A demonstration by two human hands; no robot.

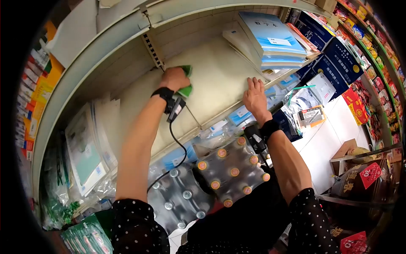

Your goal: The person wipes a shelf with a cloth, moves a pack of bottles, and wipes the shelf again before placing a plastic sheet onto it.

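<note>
A green cloth [186, 82] is bunched under my left hand [174, 79], whose fingers close over it against the pale shelf board [211, 63]. That hand is near the slotted upright at the back of the shelf. My right hand [255, 98] rests on the shelf's front edge with its fingers stretched out and nothing in it. A stack of blue notebooks [270, 38] lies on the shelf just beyond the right hand. Each wrist wears a black band with a small device, and a cable hangs from the left one.
Shrink-wrapped bottle packs, one with orange caps [234, 171] and one with silver caps [186, 194], stand below the shelf. Papers in clear sleeves [86, 148] lie on the shelf at left. Dark blue boxes [338, 63] and a zip bag [302, 103] are at right.
</note>
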